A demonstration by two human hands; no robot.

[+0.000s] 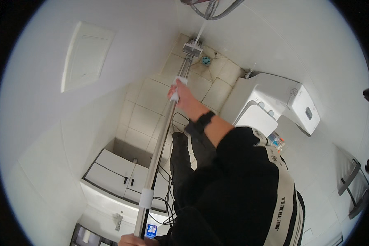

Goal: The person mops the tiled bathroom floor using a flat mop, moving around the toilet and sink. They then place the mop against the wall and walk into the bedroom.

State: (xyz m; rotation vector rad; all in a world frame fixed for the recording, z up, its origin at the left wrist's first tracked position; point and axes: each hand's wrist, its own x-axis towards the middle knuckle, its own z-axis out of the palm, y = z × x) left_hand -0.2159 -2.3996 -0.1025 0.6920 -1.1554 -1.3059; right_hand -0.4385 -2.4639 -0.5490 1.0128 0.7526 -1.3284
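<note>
A squeeze mop with a silver pole [161, 141] slants across the view, its head [192, 49] low in the far corner of a tiled room. My right hand [183, 94] is closed around the white sliding grip [180, 81] above the head. Farther up the pole, at the bottom edge of the view, my left hand [133, 240] holds the upper part; its fingers are partly cut off. A thin stream of water [200, 33] comes down onto the mop head from a tap [211, 10] at the top, beside a looped hose [230, 10].
A teal floor drain [206, 61] lies beside the mop head. To the right stands a white toilet [264, 89], with a bottle [276, 140] near it. A white vanity cabinet [113, 175] is at lower left. Black cables [169, 196] hang by my legs. A folding rack [350, 184] is on the right wall.
</note>
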